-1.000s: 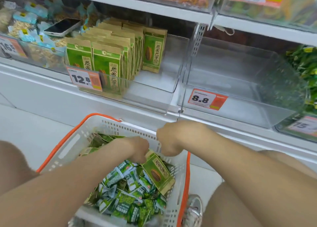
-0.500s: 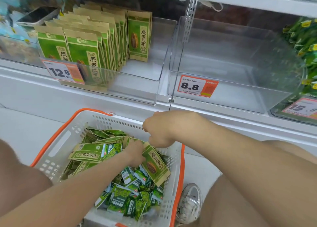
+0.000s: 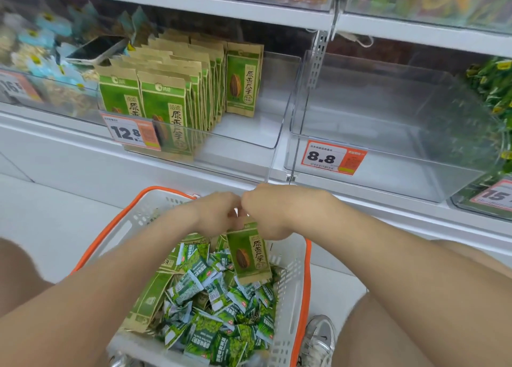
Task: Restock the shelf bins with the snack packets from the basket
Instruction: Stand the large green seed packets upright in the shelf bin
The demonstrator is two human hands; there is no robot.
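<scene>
Both my left hand point(image 3: 219, 217) and right hand point(image 3: 270, 214) pinch 1 seed packet point(image 3: 249, 255) by its top edge, above the basket's point(image 3: 291, 269) far rim. Light, pliable paper; hold the stiff seal.

Bare arms, bare knees and one worn sneaker

Both forearms are uncovered to the frame's edge, with no sleeve, watch or ring on the left hand point(image 3: 219, 214) or the right hand point(image 3: 273, 211). Both knees are likewise unclothed. A pale grey-and-white sneaker point(image 3: 318, 339) with white laces and a scuffed, mesh-like upper shows at lower right.
</scene>
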